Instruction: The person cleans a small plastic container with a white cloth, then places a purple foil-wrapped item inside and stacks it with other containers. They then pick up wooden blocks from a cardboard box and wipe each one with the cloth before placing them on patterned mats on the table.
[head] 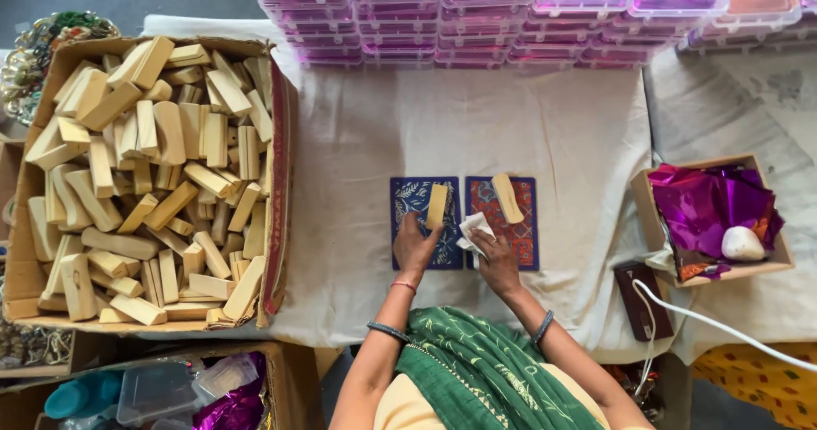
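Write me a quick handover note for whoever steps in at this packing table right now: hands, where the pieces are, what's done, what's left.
Left hand: open, fingertips on the wooden stick lying on the blue patterned card.
Right hand: shut on a white cloth, at the edge of the red patterned card.
A second wooden stick lies on the red card.
Done: one stick laid on each card.
Left: nothing wrapped or boxed yet. More sticks fill the cardboard box on the left; the purple foil sheets sit in the small box at right.
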